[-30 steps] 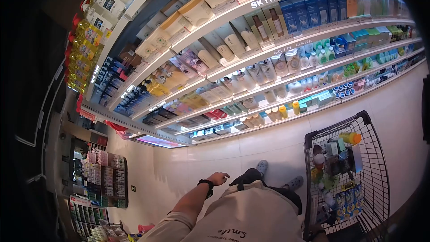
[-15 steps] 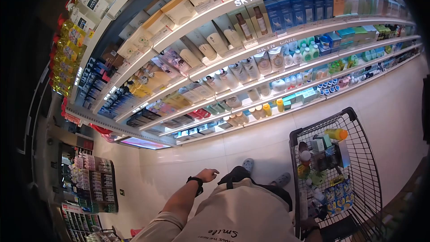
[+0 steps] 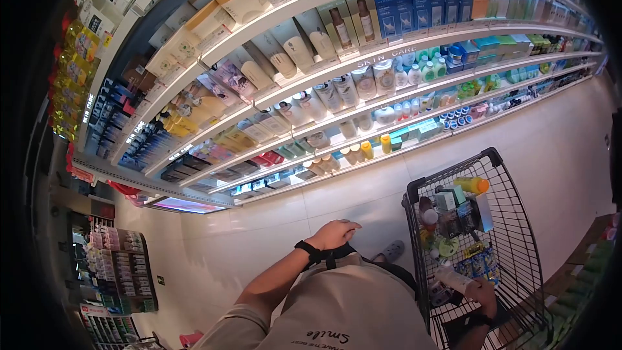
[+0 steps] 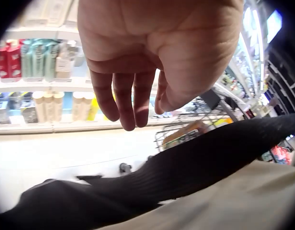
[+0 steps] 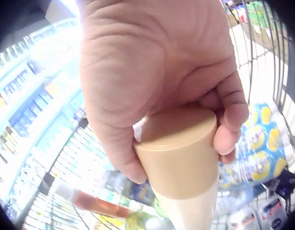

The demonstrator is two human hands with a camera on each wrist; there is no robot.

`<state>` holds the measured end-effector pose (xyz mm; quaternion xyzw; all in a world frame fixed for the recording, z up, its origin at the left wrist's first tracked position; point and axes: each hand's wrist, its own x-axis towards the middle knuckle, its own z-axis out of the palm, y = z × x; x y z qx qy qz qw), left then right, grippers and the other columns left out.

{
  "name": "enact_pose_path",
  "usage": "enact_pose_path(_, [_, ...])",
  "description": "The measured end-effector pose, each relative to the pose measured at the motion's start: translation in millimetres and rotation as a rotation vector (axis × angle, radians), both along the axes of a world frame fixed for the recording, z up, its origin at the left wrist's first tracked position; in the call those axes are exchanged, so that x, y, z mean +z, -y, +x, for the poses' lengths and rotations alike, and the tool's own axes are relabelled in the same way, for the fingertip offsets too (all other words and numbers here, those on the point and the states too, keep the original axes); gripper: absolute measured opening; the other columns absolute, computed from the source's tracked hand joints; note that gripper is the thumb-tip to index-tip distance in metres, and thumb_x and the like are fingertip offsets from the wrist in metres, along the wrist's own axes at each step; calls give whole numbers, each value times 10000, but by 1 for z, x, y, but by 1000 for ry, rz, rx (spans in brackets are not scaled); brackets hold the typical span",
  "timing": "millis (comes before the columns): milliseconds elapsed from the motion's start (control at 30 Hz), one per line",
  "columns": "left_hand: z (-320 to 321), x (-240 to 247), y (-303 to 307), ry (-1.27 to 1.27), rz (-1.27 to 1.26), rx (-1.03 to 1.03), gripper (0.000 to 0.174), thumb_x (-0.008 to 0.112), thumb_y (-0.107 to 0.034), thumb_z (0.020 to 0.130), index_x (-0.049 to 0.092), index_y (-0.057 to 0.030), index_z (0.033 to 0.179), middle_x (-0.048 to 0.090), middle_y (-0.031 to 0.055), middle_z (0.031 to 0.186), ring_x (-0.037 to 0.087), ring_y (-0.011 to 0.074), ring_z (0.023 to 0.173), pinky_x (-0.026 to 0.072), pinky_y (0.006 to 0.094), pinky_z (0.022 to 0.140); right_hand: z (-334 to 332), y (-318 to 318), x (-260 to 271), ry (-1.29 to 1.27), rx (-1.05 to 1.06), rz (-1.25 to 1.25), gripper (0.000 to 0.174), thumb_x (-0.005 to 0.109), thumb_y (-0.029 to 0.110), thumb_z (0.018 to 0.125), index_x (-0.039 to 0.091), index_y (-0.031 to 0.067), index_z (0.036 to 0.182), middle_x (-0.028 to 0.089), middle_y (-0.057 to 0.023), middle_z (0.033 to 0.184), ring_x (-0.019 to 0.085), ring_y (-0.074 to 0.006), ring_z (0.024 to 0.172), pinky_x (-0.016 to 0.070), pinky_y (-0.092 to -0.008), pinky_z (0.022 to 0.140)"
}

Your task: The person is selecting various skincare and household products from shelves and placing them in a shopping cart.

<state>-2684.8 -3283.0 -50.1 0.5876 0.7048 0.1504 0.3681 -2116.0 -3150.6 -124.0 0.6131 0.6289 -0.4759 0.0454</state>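
My right hand [image 3: 481, 293] is over the near end of the shopping cart [image 3: 518, 230]. It grips a pale tube [image 3: 452, 279] by its wide tan cap [image 5: 178, 153], thumb on one side and fingers on the other. The tube's white body points down into the cart, its lower end cut off in the right wrist view. In front of my waist hangs my left hand [image 3: 335, 233], holding nothing. Its fingers [image 4: 123, 98] droop loosely in the left wrist view.
Inside the cart lie a yellow bottle with an orange cap [image 3: 473, 185], several boxes and a blue-and-yellow pack [image 5: 257, 143]. A long skin care shelf [image 3: 311, 181] stocked with bottles and tubes runs ahead. Pale floor [image 3: 272, 233] lies between shelf and cart.
My right hand has come up into view over the cart with the tan-capped tube in its grip. My left hand has shifted right across my waist, and the view has turned slightly.
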Motion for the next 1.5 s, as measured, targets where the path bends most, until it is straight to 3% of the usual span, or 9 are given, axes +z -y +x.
enact_pose_path(233, [90,85,-86,-7,335,-387,353,584,-150,875,566,-130,1227,585,89,1148,583,276,1037,506,377,852,20,-47,153,-207,-275,-139,445,683,178,730,583,3,1126,627,-92,792,577,-144,560,448,-280,461])
enact_pose_path(500, [191,143,-132,-318,1019,-569,513,642,-216,825,467,-152,1304,509,75,1199,446,243,1252,310,457,1106,-76,-31,267,-741,-306,67,611,649,337,738,513,-51,1190,554,-144,1088,584,-194,904,476,-304,809])
enact_pose_path(600, [190,145,-127,-396,1100,-509,506,632,-173,808,476,-155,1289,536,65,1061,493,244,1189,358,429,1068,-91,-38,241,-823,-144,-98,575,638,351,775,530,-49,1173,575,-146,1067,589,-196,901,475,-304,808])
enact_pose_path(700, [166,131,-127,-265,627,-529,487,671,-150,723,520,-147,1186,577,36,939,616,248,899,492,388,755,-125,-34,224,-814,-252,-160,542,617,365,813,540,-40,1164,588,-131,1063,586,-182,925,473,-302,814])
enact_pose_path(867, [131,134,-118,-91,391,-501,604,740,-151,617,513,-137,1178,612,69,955,635,284,885,507,418,728,-155,-32,207,-820,-70,149,444,640,274,844,539,5,1182,596,-90,1081,598,-183,958,483,-317,808])
enact_pose_path(1000, [116,134,-110,26,339,-477,630,785,-207,593,535,-128,1166,626,81,995,629,313,894,508,426,748,-195,-27,262,-564,218,287,576,799,-6,603,545,38,1118,622,-93,1037,621,-194,941,495,-319,798])
enact_pose_path(1133, [100,141,-111,30,344,-427,650,799,-214,596,557,-117,1191,625,100,1027,605,309,968,496,413,817,-215,-28,249,-633,268,575,559,818,1,575,540,45,1058,630,-99,1015,624,-184,923,500,-315,788])
enact_pose_path(1333, [66,140,-108,-3,572,-186,708,824,-242,636,539,-123,1272,594,104,1095,556,286,1074,452,395,905,-230,-64,229,-935,-376,-159,364,744,89,728,535,56,1024,581,-55,927,588,-135,765,534,-283,638])
enact_pose_path(1500, [56,140,-98,-178,502,-198,702,825,-253,638,542,-115,1265,598,102,1082,558,291,1069,459,401,874,-229,-86,211,-1012,-393,-233,304,718,128,778,537,61,1013,570,-63,930,612,-156,778,579,-317,607])
